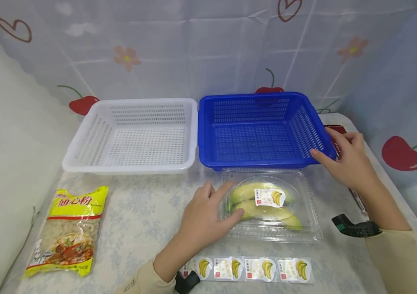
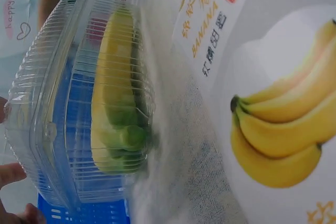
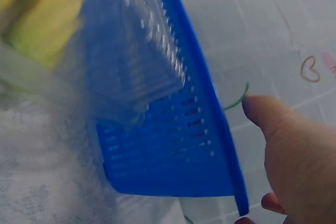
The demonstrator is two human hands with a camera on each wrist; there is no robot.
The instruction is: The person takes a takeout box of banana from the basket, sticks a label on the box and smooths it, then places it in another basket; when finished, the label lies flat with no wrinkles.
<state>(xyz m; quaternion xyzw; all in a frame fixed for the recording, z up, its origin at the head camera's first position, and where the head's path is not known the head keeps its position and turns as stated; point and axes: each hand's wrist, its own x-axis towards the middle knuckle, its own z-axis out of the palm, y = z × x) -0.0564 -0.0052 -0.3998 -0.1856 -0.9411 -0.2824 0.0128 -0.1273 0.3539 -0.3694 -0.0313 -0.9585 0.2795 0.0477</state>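
A clear plastic clamshell box [image 1: 309,220] holding bananas [image 1: 254,210] sits in front of the blue basket [image 1: 208,143]. A banana-picture label [image 1: 270,197] is on its lid. My left hand [image 1: 202,216] is at the box's left side, fingers spread; fingertips [image 2: 11,173] show close to the lid in the left wrist view, and whether they touch it I cannot tell. At the basket's right front corner is my right hand [image 1: 353,163], thumb over the rim in the head view. The right wrist view shows its thumb [image 3: 262,109] apart from the rim.
A white basket [image 1: 129,167] stands left of the blue one. At the left lies a yellow-topped food packet [image 1: 70,232]. A strip of banana labels [image 1: 263,269] lies by the near edge. Dark red packaging [image 1: 335,129] is partly hidden behind my right hand.
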